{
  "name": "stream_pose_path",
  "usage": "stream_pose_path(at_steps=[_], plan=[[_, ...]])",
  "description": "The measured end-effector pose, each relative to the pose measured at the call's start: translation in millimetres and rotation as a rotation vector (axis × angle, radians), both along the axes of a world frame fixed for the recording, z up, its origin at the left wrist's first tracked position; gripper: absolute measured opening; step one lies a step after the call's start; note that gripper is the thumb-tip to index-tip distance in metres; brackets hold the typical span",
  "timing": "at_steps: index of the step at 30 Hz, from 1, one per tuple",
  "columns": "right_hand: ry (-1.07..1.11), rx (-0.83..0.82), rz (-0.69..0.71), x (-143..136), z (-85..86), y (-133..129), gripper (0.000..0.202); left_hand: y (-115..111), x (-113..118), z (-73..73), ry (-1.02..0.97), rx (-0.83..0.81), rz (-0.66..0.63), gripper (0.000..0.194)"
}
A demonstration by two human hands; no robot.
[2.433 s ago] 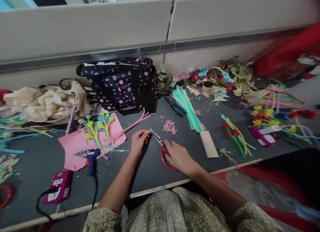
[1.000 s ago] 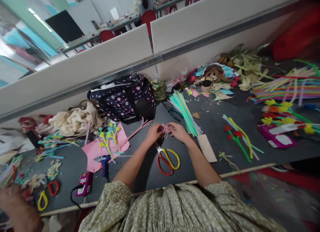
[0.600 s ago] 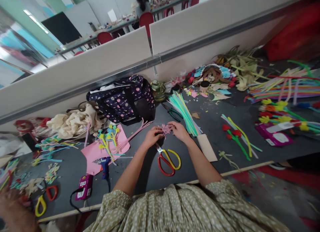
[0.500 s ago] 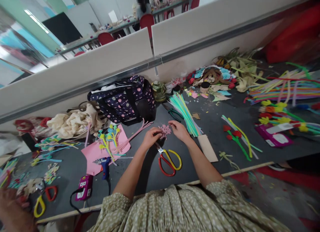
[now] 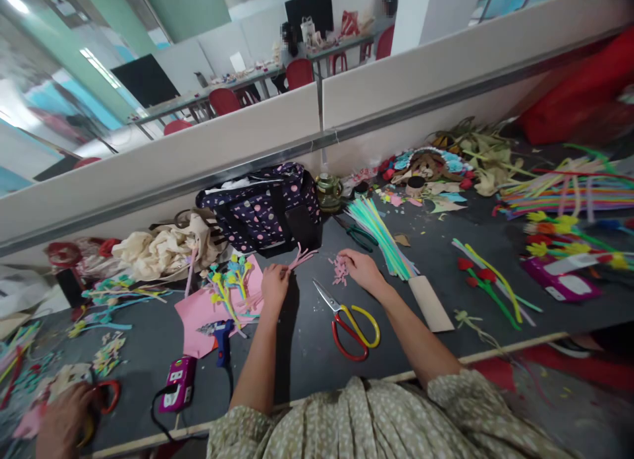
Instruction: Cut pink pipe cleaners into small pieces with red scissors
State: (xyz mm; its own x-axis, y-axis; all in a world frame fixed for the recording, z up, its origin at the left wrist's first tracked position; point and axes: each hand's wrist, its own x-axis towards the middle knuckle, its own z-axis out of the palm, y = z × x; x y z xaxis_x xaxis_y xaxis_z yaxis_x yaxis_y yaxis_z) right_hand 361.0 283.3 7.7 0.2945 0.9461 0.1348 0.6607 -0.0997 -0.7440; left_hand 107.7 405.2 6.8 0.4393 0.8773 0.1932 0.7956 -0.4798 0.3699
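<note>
My left hand [image 5: 275,284] is closed on the pink branched stems [image 5: 301,257], which stick out past its fingers to the right. My right hand [image 5: 360,269] has its fingertips bent down at the small pile of short pink pieces [image 5: 339,270]; whether it pinches one is too small to tell. Below the pile, scissors [image 5: 341,312] with one red and one yellow handle lie with their blades closed, touched by neither hand. A pink sheet [image 5: 191,317] bearing yellow and teal flower stems [image 5: 228,288] lies left of my left hand.
A blue glue gun [image 5: 222,340] and purple box [image 5: 179,384] lie left. Behind are a patterned bag [image 5: 262,211], glass jar [image 5: 329,191] and pliers [image 5: 359,233]. Pale green stems [image 5: 381,238], a beige card [image 5: 430,304] and red flowers [image 5: 478,274] lie right. Another person's hand [image 5: 64,416] is lower left.
My left hand has moved left, away from the pink pile, and now holds the pink stems. My right hand remains by the pile. The other person's hand has moved right, onto their scissors. The view has shifted.
</note>
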Motion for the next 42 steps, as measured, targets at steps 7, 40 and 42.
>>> stream_pose_path(at_steps=[7,40,42], plan=[[0.050,-0.036,0.027,-21,-1.7,-10,0.030,13,-2,-5.3,0.034,0.024,-0.015,0.018],[0.176,0.046,0.001,-14,14.9,-16,0.024,17,-2,86.5,-1.359,-0.304,-0.024,0.022],[0.077,0.065,0.081,-27,25.6,-1,0.022,15,-7,100.8,-1.400,-0.256,-0.036,0.023]])
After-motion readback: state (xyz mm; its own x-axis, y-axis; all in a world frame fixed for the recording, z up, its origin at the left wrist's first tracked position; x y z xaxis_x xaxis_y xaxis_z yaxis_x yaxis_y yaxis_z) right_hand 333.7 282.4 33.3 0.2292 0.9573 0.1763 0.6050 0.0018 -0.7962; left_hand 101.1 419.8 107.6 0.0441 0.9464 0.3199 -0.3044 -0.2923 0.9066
